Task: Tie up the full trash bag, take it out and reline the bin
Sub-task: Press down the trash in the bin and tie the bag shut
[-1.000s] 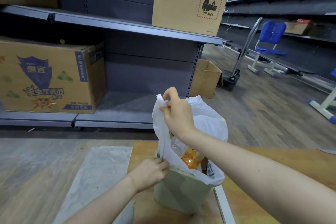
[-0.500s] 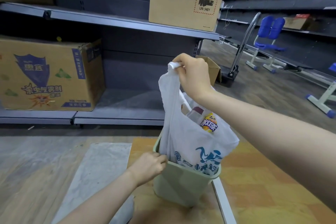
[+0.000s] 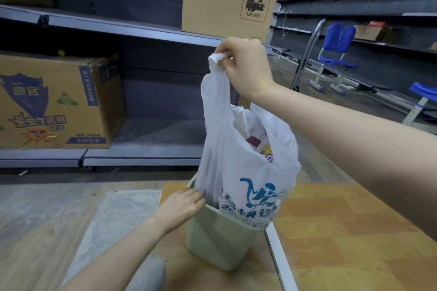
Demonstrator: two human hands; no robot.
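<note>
A white plastic trash bag [image 3: 243, 172] with blue print hangs half out of a small pale green bin [image 3: 212, 241] on the wooden floor. Packets and wrappers show through its gaping mouth. My right hand [image 3: 243, 66] grips one bunched handle high above the bin, stretching the bag upward. My left hand [image 3: 182, 205] holds the bin's near left rim, fingers curled against the bag's lower edge. The bag's bottom is hidden inside the bin.
A clear plastic sheet [image 3: 113, 227] lies flat on the floor left of the bin. Grey shelving holds a printed carton [image 3: 59, 101] and a PICO box [image 3: 227, 4]. A white strip [image 3: 281, 262] runs along the floor. Blue chairs [image 3: 335, 54] stand far right.
My right hand has pulled the bag's handle upward, and the bag has risen partly out of the bin. My left hand has stayed at the bin's rim.
</note>
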